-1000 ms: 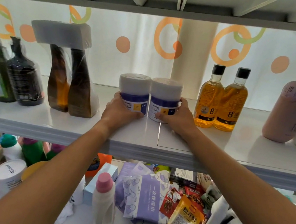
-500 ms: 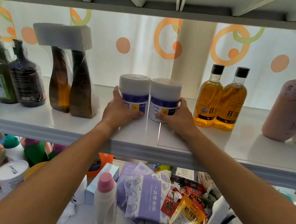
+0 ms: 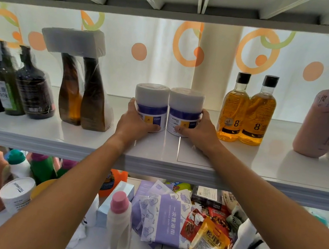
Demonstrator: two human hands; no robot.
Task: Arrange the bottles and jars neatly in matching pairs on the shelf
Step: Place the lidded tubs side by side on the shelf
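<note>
hands hide both jars' lower outer sides.

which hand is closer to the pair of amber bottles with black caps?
Right. The right hand holds the right-hand white jar, just left of the amber bottles with a small gap between. The left hand is on the left-hand jar, one jar farther away.

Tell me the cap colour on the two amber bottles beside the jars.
Black, on both amber bottles; clearest in the head view.
</note>
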